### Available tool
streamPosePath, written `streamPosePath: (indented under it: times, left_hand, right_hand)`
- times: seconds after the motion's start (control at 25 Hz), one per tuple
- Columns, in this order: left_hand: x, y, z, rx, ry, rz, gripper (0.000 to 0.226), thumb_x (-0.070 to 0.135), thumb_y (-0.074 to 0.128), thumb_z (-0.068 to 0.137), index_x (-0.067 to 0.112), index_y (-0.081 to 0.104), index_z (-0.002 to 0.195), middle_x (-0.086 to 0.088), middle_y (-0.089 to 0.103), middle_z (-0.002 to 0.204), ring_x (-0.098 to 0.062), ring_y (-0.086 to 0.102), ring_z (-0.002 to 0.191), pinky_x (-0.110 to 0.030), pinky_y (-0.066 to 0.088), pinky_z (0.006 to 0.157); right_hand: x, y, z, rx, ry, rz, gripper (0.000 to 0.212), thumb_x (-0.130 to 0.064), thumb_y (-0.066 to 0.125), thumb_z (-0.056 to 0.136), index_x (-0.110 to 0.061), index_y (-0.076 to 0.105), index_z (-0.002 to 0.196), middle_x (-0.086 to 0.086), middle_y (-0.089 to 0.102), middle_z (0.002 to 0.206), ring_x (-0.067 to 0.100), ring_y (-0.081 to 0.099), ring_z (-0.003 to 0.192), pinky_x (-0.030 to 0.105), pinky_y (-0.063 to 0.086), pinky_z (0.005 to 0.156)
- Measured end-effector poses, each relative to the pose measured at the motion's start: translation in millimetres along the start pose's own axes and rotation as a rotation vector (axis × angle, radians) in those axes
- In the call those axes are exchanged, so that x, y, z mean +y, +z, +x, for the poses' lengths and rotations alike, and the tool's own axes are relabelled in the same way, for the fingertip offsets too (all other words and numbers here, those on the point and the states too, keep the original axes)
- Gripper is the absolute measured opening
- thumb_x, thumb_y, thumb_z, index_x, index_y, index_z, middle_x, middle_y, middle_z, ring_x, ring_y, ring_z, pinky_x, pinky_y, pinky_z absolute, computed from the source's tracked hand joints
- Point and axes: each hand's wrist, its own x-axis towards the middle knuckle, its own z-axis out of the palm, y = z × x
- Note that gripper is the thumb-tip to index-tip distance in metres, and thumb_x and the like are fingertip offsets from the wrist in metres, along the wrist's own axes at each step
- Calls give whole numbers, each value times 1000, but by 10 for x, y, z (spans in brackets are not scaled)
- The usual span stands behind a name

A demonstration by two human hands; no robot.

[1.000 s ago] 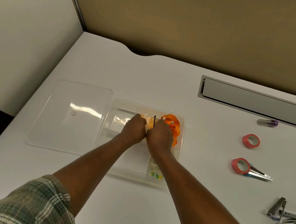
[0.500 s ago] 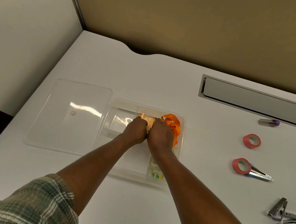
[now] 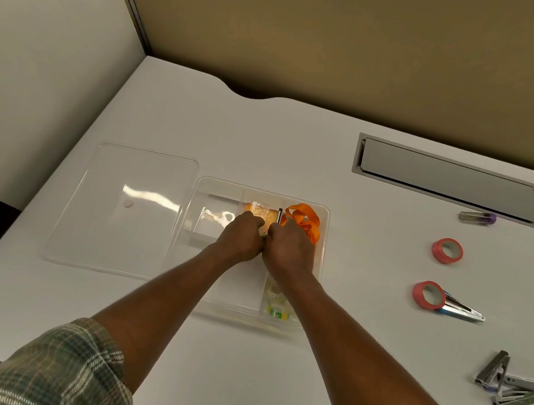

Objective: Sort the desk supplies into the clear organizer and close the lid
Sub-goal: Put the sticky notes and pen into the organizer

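The clear organizer (image 3: 323, 245) sits open at the desk's middle, and its clear lid (image 3: 118, 214) lies flat to its left. Both my hands are fists pressed together over the organizer's middle. My left hand (image 3: 241, 238) and my right hand (image 3: 289, 249) pinch a thin black pen-like stick (image 3: 279, 216) that pokes up between them. Behind my left hand lies an orange crinkly packet (image 3: 261, 211) in the middle compartment. An orange lanyard (image 3: 303, 218) fills the back right compartment. Small tape rolls (image 3: 274, 304) rest in the front right compartment.
On the desk to the right lie a red tape roll (image 3: 447, 250), a second red roll (image 3: 429, 295) against a silver clip (image 3: 461, 309), a purple-capped tube (image 3: 476, 217) and metal staple removers (image 3: 508, 387). A grey cable hatch (image 3: 449, 181) is set in the desk behind them.
My hands have stayed together over the organizer with only a small shift. The black stick was hidden half a second ago and shows between them again now.
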Motion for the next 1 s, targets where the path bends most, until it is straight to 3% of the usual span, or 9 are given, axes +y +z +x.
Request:
streamPosePath:
  times: [0.12,0.28,0.52,1.0]
  left_hand:
    - [2,28,-82,60,3,-20,36,18,62,90,8,64,125,-14,61,124,-32,61,110,-39,49,90]
    - [-30,56,-231,235,41,-30,26,16,59,93,11,67,117,-11,63,112,-26,62,99,-34,49,82]
    - [35,66,-346,237,169,2,20,12,60,90,9,68,108,-10,60,102,-25,56,96,-32,45,77]
    - [239,213,-458,268,186,3,19,14,63,90,10,69,107,-11,60,102,-24,55,97,-25,40,75]
  right_hand:
    - [160,45,-108,18,-65,31,32,-34,49,99,-19,67,120,10,60,124,27,59,105,39,53,85]
    - [271,75,-170,-26,-129,-51,42,-50,61,90,-25,63,124,9,61,122,29,59,108,40,51,87]
    - [432,57,-206,31,-97,-55,33,-44,56,94,-22,65,117,10,66,114,29,62,102,39,52,84]
    - [652,-71,-399,67,-119,52,38,-36,55,96,-25,58,132,6,61,129,27,58,116,39,51,91]
